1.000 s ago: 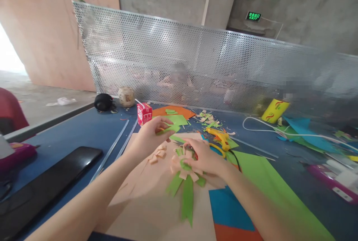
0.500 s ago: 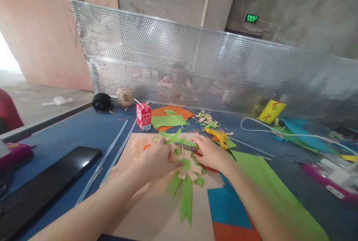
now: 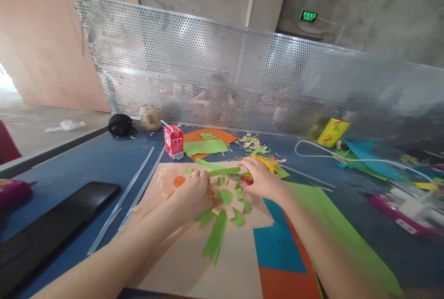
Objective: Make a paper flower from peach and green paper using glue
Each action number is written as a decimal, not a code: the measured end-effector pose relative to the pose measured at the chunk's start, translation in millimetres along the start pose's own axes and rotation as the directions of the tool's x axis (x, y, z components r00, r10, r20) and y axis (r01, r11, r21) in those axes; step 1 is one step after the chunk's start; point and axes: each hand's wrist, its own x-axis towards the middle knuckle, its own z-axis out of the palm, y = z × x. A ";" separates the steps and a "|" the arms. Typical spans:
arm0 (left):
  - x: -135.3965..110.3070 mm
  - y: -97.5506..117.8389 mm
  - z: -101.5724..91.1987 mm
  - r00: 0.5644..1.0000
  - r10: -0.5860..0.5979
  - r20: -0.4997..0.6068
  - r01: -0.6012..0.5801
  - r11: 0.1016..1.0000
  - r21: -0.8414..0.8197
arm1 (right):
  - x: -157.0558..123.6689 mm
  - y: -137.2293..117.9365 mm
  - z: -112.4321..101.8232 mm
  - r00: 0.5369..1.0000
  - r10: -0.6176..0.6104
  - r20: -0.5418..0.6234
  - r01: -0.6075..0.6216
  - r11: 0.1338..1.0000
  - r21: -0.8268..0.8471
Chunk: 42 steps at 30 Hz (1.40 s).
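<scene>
My left hand [image 3: 192, 192] is closed on the left edge of a paper flower [image 3: 227, 199] made of peach petals, a green centre and green leaf strips. The flower lies on a peach paper sheet [image 3: 194, 243]. A green paper strip [image 3: 222, 170] sticks out from my left fingers toward the right. My right hand [image 3: 262, 181] is closed on scissors with red and yellow handles [image 3: 247, 178], whose blades point left at the flower's top edge. A second peach flower with an orange centre [image 3: 178, 181] lies just left of my left hand.
A red drink carton [image 3: 173, 141], orange and green sheets [image 3: 204, 144], paper scraps [image 3: 255, 144], a yellow glue gun [image 3: 265, 162] with white cord, and blue, green and orange sheets [image 3: 277, 248] cover the blue table. A black slab [image 3: 52, 225] lies left. A perforated metal screen [image 3: 243, 77] stands behind.
My left hand came down from near the carton with the green strip and now grips the flower. My right hand left the flower, picked up the scissors and brought them to its top.
</scene>
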 end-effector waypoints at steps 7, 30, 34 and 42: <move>6.6 -5.2 8.6 1.000 -0.011 0.011 0.014 0.967 -0.254 | 4.8 1.2 8.5 0.994 0.016 -0.112 -0.013 1.000 0.028; 8.5 -11.3 -27.9 0.920 -0.100 -0.378 -0.304 0.425 -0.853 | 2.5 -20.4 3.7 0.994 0.030 -0.110 0.036 0.834 0.551; 10.3 -9.7 -20.0 0.890 -0.124 -0.439 -0.343 0.452 -0.824 | 2.2 -35.8 8.1 1.000 0.006 -0.005 0.001 0.508 0.862; 2.2 -3.0 -12.6 0.943 -0.101 -0.318 -0.232 0.489 -0.841 | 2.8 -35.6 10.7 0.995 0.072 0.075 -0.089 0.207 0.974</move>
